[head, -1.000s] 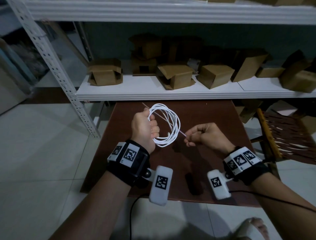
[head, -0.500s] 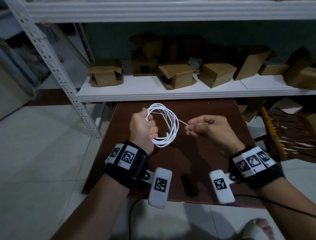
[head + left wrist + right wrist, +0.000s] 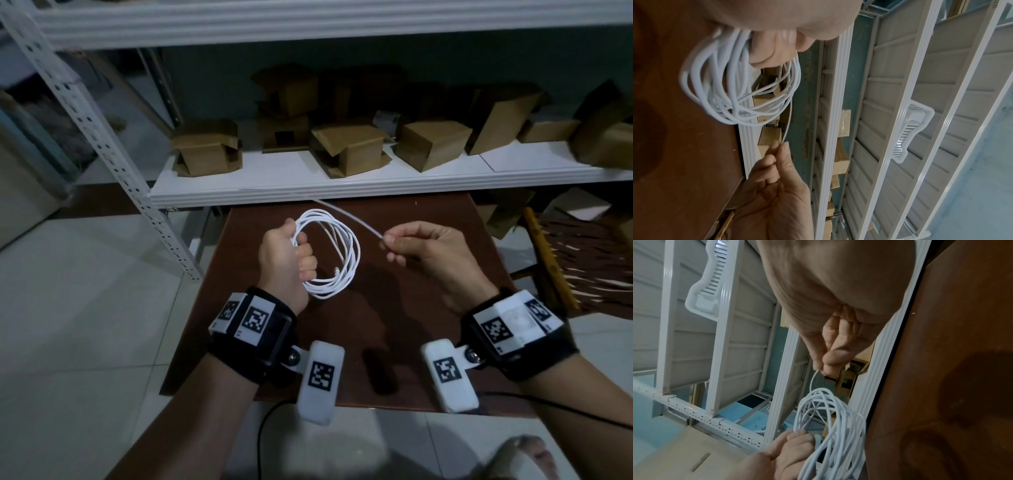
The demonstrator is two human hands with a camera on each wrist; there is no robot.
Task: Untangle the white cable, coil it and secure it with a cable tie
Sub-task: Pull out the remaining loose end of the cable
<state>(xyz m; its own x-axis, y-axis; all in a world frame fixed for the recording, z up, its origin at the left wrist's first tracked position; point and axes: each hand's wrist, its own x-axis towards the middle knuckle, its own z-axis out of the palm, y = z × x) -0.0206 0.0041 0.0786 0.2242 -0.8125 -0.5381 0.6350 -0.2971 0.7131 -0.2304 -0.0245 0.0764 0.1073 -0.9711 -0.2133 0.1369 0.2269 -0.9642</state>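
While left hand [image 3: 286,260] grips coiled cable [image 3: 346,253], right hand [image 3: 431,255] pinches cable tie [image 3: 349,216].

Both forearms are bare. Each wrist wears a black strap [image 3: 260,346] carrying white blocks printed with square black-and-white markers, plus a white camera pod [image 3: 320,380] on a ball joint; a black cable [image 3: 561,407] trails away.

A storeroom: white metal shelving [image 3: 342,185] holds cardboard boxes [image 3: 347,147]; a brown table [image 3: 428,219] stands on tiled floor [image 3: 85,308].

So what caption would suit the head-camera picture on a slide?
Left hand grips the coiled white cable above a brown table while the right hand pinches a thin white cable tie.
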